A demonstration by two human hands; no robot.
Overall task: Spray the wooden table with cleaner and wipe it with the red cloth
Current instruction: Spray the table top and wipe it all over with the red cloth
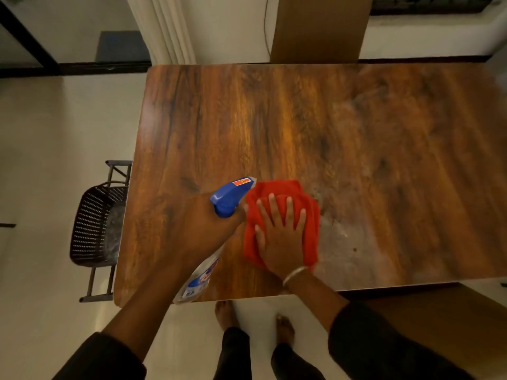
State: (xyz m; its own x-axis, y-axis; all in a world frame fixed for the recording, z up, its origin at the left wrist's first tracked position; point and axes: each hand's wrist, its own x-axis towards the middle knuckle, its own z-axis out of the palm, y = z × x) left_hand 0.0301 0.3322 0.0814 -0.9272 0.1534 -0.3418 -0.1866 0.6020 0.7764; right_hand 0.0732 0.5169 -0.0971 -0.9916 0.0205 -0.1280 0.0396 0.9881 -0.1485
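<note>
1. Red cloth (282, 212), bunched and folded, lies flat on the wooden table (301, 119), lower centre of the frame, near the table's near edge.
2. Right hand (279, 237) lies palm down on the cloth, fingers straight and spread, pressing it to the wood; nothing is grasped. A thin metal bangle (294, 275) sits at the wrist.
3. Spray bottle (216, 234) is just left of the cloth, tilted, blue trigger head (231, 196) up and pointing toward the upper right, its nozzle tip overlapping the cloth's upper left corner in the picture. Clear body with a blue and red label runs down toward the table's near edge; label text too blurred to read.
4. Left hand (208, 229) grips the bottle's neck just under the blue head, fingers curled round it; fingertips are hidden behind the bottle.
5. Tabletop right of the cloth shows a dull, hazy, streaked patch (356, 237); the left and far parts look glossy with strong dark grain.
6. Both forearms enter from the bottom edge, dark sleeves pushed back; bare feet (285, 330) and dark trouser legs show below the table on pale floor.
7. Dark woven chair (93, 226) stands at the table's left side, partly tucked under.
8. Brown cardboard-like panel (321, 28) stands past the far edge, top centre; white curtain folds (162, 26) to its left.
</note>
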